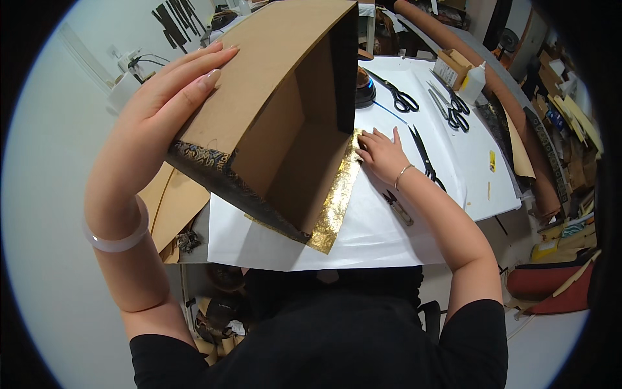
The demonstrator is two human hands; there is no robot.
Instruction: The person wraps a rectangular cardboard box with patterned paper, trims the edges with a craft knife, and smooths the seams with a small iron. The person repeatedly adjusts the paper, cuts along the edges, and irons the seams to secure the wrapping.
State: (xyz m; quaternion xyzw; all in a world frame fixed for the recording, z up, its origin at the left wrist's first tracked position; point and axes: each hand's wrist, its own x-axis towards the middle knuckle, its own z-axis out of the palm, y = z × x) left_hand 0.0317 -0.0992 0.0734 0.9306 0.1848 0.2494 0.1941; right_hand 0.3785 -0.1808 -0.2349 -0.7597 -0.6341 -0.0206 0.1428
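Most likely light but stiff; hold the box by its walls. Tilts under flattened left fingers, near right fingers loosely spread at gold sheet.

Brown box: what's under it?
A gold sheet shows along the brown box's lower right edge, over white covering. Whatever lies directly beneath the box is hidden.
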